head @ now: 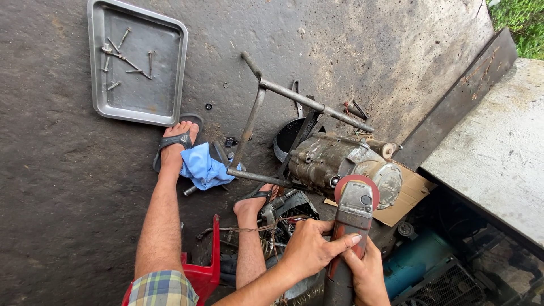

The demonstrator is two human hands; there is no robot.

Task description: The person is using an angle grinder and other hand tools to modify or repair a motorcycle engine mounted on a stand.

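My head-mounted camera is looking steeply down from above, close over my hands [334, 255], and facing forward across the concrete floor [51, 187] toward the far tray [97, 68].

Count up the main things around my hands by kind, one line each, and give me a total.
Angle grinder, held by left hand and right hand: 1
Engine on a metal frame: 1
Metal tray with bolts: 1
Blue cloth: 1
Red stool: 1
Cardboard sheet: 1
Total: 6
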